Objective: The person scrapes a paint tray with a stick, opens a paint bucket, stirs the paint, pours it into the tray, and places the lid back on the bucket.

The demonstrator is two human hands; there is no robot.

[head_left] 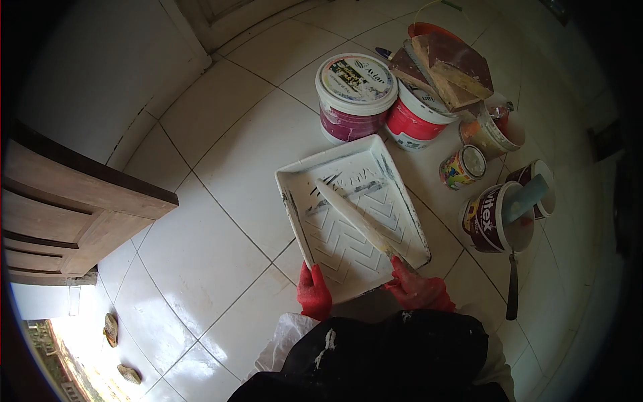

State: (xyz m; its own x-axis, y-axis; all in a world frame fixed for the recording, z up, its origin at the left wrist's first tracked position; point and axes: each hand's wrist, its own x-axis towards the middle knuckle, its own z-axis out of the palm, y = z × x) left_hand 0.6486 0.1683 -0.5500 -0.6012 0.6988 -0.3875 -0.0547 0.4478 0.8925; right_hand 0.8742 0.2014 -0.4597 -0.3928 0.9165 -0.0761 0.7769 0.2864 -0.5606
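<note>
The left hand (314, 295), red-gloved, is gripping the tray (335, 155) by its left rim at the near corner. The right hand (416, 288), also gloved, is closing around the near end of a pale flat stick (351, 218); whether it is touching the tray too, I cannot tell. The tray is lying just ahead of the person, over the tiled floor (214, 221), and the stick is slanting across it toward the smeared far end. The step in hand appears to be steadying the tray while handling the stick; the next move seems to call for a firm left hold. Farther right, a white-lidded tub (355, 110) is showing "Avian", and nearer, a purple-labelled tub (481, 218) is showing "vitex". Between them, a small tin (455, 173) is bearing print too small to read.
</note>
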